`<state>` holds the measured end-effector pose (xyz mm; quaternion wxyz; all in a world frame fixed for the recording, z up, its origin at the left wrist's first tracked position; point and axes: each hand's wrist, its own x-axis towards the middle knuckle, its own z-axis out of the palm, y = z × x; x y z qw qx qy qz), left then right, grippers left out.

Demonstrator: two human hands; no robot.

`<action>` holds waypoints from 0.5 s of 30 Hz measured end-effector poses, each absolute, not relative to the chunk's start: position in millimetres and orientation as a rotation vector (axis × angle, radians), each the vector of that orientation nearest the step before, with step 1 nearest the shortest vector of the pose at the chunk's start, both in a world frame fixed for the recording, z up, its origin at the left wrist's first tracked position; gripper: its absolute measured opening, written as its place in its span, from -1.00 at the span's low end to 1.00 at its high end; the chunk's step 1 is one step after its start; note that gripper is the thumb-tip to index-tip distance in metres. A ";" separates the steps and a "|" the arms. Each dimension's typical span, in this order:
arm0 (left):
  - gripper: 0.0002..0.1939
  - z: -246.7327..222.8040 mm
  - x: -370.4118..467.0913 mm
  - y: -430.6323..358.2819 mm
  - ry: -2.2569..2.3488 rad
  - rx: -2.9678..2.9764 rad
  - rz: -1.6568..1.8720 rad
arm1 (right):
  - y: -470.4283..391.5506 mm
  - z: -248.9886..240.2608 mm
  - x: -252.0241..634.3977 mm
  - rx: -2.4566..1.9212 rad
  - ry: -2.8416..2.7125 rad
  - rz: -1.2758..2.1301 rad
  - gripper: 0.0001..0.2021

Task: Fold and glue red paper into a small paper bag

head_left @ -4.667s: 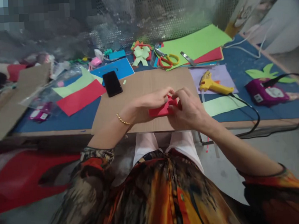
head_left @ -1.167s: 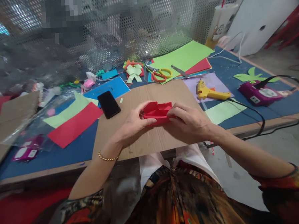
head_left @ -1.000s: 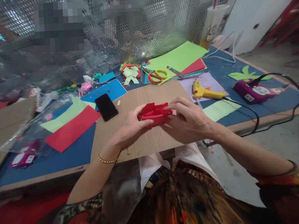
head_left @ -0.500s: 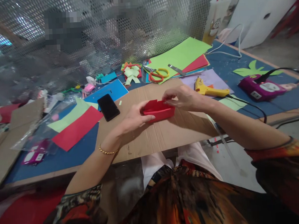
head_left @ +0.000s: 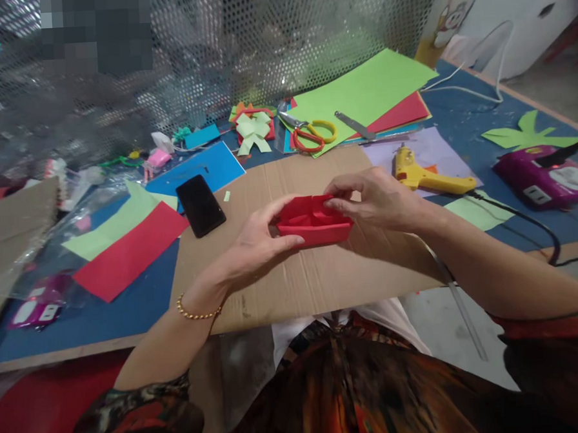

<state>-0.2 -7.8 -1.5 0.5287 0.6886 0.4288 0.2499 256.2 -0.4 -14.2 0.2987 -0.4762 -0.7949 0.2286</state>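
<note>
A small red paper box [head_left: 314, 234], open at the top, is held just over the brown cardboard sheet [head_left: 273, 288]. My left hand [head_left: 256, 237] grips its left end, the thumb along the near wall and the fingers behind. At the right end, my right hand [head_left: 370, 199] pinches the far wall between thumb and fingers. A fold or flap of red paper stands up inside the box near the right thumb. A black phone [head_left: 201, 205] lies to the left of my left hand. Right of my right hand rests a yellow glue gun [head_left: 427, 175] on purple paper [head_left: 443, 145].
Scissors [head_left: 308, 133] and a metal blade-like strip [head_left: 354, 124] lie by green sheets [head_left: 360, 90] at the back. Red paper [head_left: 130, 250] is on the left. A purple power socket [head_left: 543, 176] with cables stands at the right. Perforated metal [head_left: 260, 43] closes off the back.
The box has tipped so more of its inside shows. My right hand has shifted its pinch along the far wall, its thumb now at the inner side. The camera view has moved slightly.
</note>
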 end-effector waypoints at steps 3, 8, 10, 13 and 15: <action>-0.33 -9.7 -5.3 -5.6 1.000 1.715 0.658 | -2.2 -14.3 253.8 -1.254 -2.120 0.634 -0.86; -0.44 -11.1 -8.7 -7.4 1.077 1.847 0.603 | -4.6 -11.7 250.9 -1.283 -2.128 0.654 -0.81; -0.42 -9.8 -8.5 -8.2 1.075 1.857 0.597 | -5.4 -9.8 250.6 -1.279 -2.122 0.680 -0.80; -0.37 -8.5 -7.7 -9.2 1.055 1.834 0.590 | -6.5 -7.7 250.5 -1.292 -2.121 0.694 -0.80; -0.34 -7.0 -7.4 -10.1 1.047 1.843 0.580 | -7.2 -6.9 250.4 -1.305 -2.126 0.686 -0.79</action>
